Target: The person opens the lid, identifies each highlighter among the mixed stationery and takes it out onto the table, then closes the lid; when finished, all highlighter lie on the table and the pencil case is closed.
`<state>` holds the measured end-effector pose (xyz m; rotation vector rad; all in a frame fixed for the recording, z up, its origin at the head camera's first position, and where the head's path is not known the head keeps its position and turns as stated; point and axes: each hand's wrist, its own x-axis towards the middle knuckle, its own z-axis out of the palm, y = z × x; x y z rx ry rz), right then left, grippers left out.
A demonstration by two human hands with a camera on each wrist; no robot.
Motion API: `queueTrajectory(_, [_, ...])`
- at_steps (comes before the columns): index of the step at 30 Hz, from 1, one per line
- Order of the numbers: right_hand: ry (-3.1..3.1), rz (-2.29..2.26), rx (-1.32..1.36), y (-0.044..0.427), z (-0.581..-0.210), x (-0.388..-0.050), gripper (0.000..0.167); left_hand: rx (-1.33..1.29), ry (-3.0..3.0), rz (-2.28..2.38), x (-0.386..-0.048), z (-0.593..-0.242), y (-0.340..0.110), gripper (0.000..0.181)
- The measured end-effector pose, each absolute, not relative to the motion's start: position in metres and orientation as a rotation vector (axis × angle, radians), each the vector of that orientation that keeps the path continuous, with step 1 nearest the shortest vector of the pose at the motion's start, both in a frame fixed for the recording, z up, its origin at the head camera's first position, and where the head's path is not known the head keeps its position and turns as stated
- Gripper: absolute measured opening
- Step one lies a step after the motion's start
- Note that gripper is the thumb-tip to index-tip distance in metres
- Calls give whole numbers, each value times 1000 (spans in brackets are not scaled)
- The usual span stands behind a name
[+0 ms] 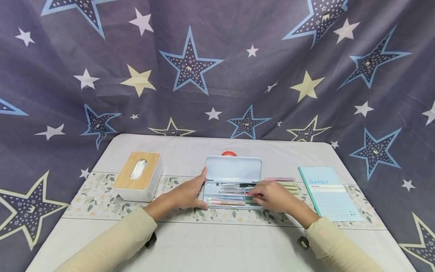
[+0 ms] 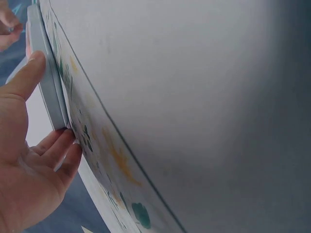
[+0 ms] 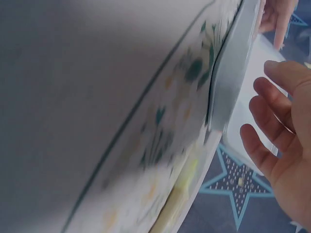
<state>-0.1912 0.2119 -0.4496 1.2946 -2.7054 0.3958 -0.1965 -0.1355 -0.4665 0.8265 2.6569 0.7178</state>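
An open light-blue pencil case lies on the table with its lid raised at the back. Pens lie in its back compartment and several more pens or pencils in the front one. My left hand holds the case's left end, thumb on the near side and fingers at the end. Over the right part of the case is my right hand, fingertips dipping inside it. In the right wrist view its fingers are loosely bent and apart from the thumb, with nothing visible between them.
Right of the case, partly behind my right hand, lie a pink pen and several yellow-green pens. A blue notebook is farther right. A wood-topped tissue box stands left. Something red shows behind the lid.
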Motion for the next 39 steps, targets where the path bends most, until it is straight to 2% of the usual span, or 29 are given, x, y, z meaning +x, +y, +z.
queueTrajectory(17, [-2646, 357, 1421, 181, -460, -186, 17, 831, 2657, 714, -198, -467, -134, 135])
queueTrajectory(39, [-2633, 308, 1434, 176, -463, -185, 18, 839, 2649, 740, -196, -464, -134, 133])
